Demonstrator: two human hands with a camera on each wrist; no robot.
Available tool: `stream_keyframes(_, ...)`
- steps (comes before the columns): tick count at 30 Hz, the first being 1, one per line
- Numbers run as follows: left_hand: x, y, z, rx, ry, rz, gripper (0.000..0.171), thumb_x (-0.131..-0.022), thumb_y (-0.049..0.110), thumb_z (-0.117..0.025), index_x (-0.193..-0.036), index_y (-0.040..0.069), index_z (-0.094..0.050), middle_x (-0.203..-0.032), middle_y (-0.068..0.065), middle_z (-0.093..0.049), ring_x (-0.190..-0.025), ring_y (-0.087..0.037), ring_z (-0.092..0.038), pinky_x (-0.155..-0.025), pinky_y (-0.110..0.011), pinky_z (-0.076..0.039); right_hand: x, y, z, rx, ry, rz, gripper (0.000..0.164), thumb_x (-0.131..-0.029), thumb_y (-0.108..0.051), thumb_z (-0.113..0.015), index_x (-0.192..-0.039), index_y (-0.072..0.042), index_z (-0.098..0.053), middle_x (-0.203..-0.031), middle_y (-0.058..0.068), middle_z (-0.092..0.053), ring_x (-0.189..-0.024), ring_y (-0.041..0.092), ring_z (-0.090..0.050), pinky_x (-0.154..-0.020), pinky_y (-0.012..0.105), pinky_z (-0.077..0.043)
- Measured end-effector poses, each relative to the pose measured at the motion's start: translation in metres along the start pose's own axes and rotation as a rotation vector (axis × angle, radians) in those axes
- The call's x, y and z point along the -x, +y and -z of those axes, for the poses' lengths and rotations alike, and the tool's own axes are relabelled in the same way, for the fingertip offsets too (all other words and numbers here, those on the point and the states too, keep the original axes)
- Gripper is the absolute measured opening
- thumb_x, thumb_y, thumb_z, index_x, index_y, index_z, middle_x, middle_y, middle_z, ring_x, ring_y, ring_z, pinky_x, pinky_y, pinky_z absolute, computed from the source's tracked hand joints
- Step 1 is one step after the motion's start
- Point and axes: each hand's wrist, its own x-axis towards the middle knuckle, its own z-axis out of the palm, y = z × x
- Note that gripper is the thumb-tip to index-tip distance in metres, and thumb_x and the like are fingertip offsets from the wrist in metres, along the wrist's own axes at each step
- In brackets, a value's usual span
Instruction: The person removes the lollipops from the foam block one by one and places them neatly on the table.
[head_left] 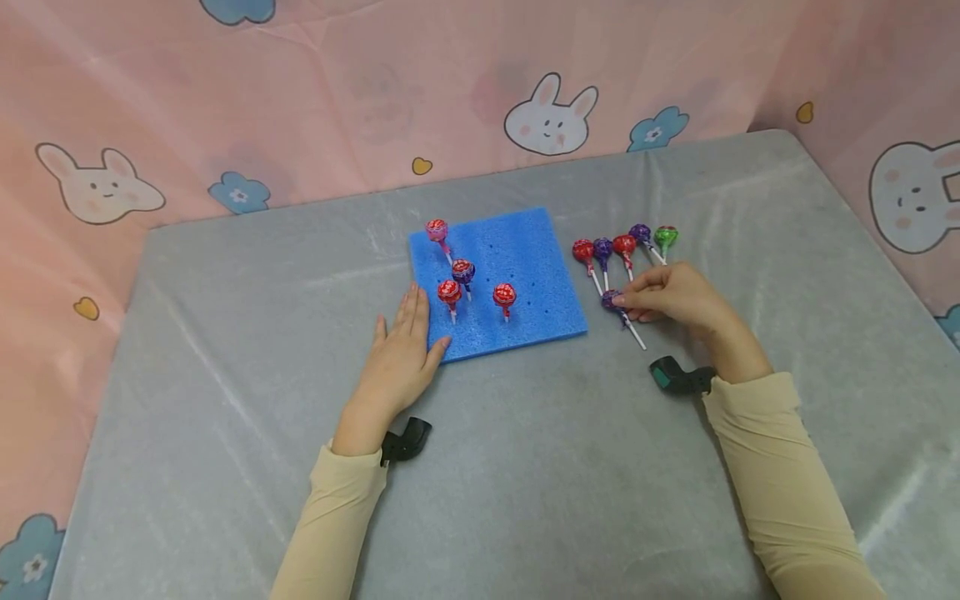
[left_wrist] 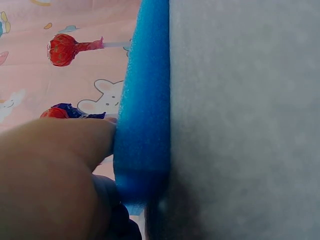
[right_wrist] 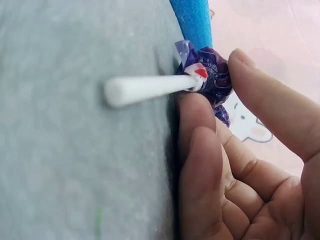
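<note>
A blue foam board (head_left: 532, 250) lies on the table with several lollipops standing in it: a pink one (head_left: 437, 230), a red-and-purple one (head_left: 462, 271) and two red ones, at the left (head_left: 449, 292) and nearer the middle (head_left: 505, 295). My left hand (head_left: 396, 367) rests along the board's left edge, fingers straight, thumb at the front corner. To the right of the board, my right hand (head_left: 675, 296) pinches a purple-wrapped lollipop (right_wrist: 215, 75) by its head between thumb and fingers. Its white stick (right_wrist: 147, 90) points toward the wrist camera, close over the table.
Beyond my right hand lies a row of loose lollipops: red (head_left: 582, 251), purple (head_left: 603, 248), red (head_left: 623, 244), purple (head_left: 640, 233) and green (head_left: 665, 237). A grey cloth covers the table (head_left: 525, 467). A pink patterned curtain (head_left: 337, 100) hangs behind it.
</note>
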Motion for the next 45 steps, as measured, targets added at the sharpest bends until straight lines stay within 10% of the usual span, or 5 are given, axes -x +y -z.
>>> stream_keyframes(31,0.0,0.0,0.0,-0.001,-0.004,-0.001,0.069,-0.102,0.039,-0.034,-0.15,-0.001,-0.002,-0.157,-0.013,0.003,-0.143,-0.026,-0.002,-0.111,-0.055,-0.003,-0.001,0.003,0.008,-0.016,-0.084,-0.038,0.031,-0.088,-0.015,-0.068,-0.103,0.012,-0.065,-0.075,0.0,-0.069,-0.065,0.008,-0.064,-0.063,0.025,-0.054)
stream_keyframes(45,0.0,-0.001,0.0,0.004,-0.009,0.001,0.07,-0.102,0.039,-0.034,-0.15,-0.001,-0.002,-0.157,-0.013,0.003,-0.143,-0.025,-0.001,-0.111,-0.054,-0.002,0.007,-0.001,0.013,-0.038,-0.043,0.07,0.027,-0.088,-0.008,-0.067,-0.101,0.015,-0.064,-0.074,-0.002,-0.07,-0.067,0.008,-0.065,-0.062,0.024,-0.054)
